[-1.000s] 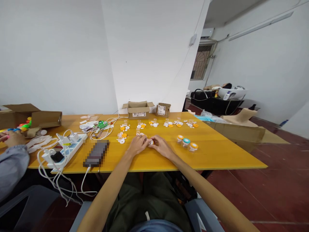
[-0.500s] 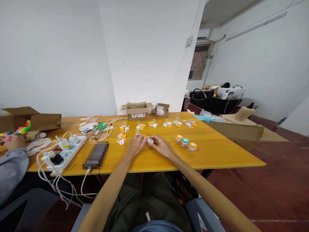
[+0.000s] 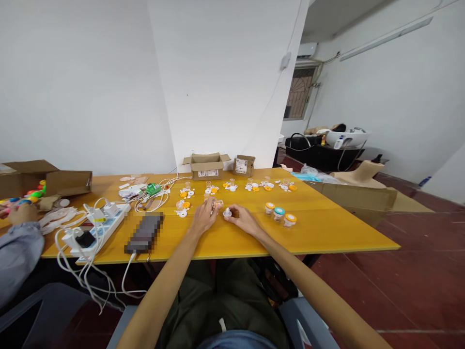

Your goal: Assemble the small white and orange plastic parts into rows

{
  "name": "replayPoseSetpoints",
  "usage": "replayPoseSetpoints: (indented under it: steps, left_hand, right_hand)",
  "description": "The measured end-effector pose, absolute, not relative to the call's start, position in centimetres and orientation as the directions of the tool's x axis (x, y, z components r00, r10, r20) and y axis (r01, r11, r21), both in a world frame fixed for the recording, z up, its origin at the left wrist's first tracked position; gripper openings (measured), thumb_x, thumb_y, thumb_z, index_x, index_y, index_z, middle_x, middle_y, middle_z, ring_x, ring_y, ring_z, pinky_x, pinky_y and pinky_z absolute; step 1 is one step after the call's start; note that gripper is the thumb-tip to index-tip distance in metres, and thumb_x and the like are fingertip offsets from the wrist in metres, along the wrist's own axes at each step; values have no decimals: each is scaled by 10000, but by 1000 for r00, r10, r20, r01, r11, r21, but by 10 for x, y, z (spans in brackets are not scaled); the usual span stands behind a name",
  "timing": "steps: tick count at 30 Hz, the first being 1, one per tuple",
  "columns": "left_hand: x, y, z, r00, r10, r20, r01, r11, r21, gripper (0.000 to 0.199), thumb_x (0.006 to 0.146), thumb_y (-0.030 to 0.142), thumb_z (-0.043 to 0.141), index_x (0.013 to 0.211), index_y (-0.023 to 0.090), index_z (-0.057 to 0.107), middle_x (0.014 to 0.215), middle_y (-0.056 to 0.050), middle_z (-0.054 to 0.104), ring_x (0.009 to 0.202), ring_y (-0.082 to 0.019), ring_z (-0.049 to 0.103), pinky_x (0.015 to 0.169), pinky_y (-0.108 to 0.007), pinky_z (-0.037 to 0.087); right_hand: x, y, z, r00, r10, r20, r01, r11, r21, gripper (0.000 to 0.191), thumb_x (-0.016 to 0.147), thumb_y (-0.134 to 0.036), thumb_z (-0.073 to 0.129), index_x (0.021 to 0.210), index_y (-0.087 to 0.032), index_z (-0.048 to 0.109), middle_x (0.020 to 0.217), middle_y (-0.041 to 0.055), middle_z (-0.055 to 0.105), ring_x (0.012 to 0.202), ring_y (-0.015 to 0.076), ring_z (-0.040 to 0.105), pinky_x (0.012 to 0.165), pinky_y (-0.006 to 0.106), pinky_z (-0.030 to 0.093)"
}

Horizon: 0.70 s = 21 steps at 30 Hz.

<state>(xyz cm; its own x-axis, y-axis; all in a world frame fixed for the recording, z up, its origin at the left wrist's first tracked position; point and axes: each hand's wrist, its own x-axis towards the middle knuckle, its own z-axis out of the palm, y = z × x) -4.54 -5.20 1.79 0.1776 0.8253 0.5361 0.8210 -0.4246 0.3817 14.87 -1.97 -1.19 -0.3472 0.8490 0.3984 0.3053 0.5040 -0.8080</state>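
My left hand is closed around a small clear plastic cup, tilted sideways with its mouth toward the right. Just right of it, my right hand pinches a small whitish translucent plastic piece with a raised middle. The two pieces are apart, and both hands are low over the table. To the right stand three small clear jars: one with an orange lid, one with a teal lid and another orange-lidded jar.
Several groups of clear cups, white discs and orange rings lie across the table. Cardboard boxes stand at the back. At left are a phone, a power strip with cables, and another person's hand beside colourful pieces.
My hands have drawn slightly apart. The clear cup in my left hand and the whitish piece in my right, close together before, are now separated. The other person's hand has shifted slightly.
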Motion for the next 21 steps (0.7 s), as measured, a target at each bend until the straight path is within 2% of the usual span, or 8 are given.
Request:
replayPoseSetpoints:
  steps: [4,10,15,21]
  left_hand:
    - [-46,-52,17,226,811,539,786,-479,391,247,1020,405,429,1174,246,540,1012,-55,722,937,-223,700,808,-327,533]
    - [-46,-52,15,285,778,560,741,-549,386,271,1020,429,445,1200,250,539,1053,-63,704,921,-213,690,830,-334,538]
    - [-45,-50,12,342,729,592,705,-616,351,265,1023,416,446,1201,251,550,1050,-64,692,939,-211,676,872,-348,541]
    - [-43,-45,7,372,683,629,658,-672,341,297,1008,399,492,1263,256,542,1112,-75,689,1013,-228,669,918,-377,545]
  right_hand:
    - [147,-25,-7,-344,850,399,277,498,-822,290,713,-410,807,919,-245,685,945,36,749,901,239,690,859,398,549]
    - [148,-31,-1,-300,835,462,215,531,-820,294,836,-467,694,1033,-249,687,1074,64,747,1056,250,679,976,414,519]
    - [146,-33,3,-295,818,495,209,560,-802,299,850,-497,661,1020,-254,696,1056,53,755,1034,253,681,946,400,515]
    - [144,-34,5,-215,830,514,197,552,-810,319,802,-538,683,916,-240,678,957,43,750,940,252,686,832,380,523]
